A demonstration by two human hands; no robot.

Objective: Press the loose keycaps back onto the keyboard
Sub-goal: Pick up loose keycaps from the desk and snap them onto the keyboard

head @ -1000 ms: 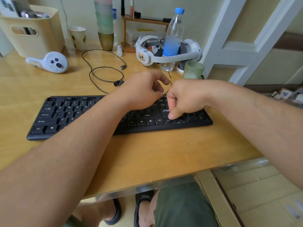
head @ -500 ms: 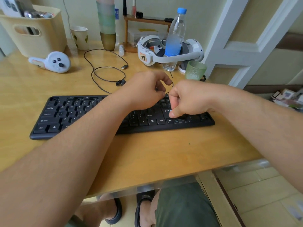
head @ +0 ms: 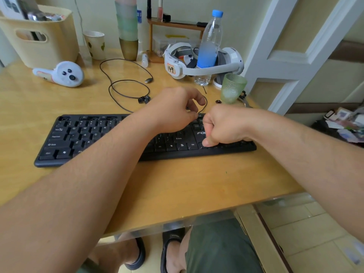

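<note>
Black keyboard (head: 82, 138) lies under both curled hands; right thumb (head: 206, 142) presses its keys, left grip (head: 173, 109) unclear.

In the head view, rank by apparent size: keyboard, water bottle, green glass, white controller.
1. keyboard, the largest by far.
2. water bottle.
3. white controller and green glass look alike in size, so no ranking between them.

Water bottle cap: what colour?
Blue; the water bottle cap shows clearly in the head view, at the back of the desk.
</note>
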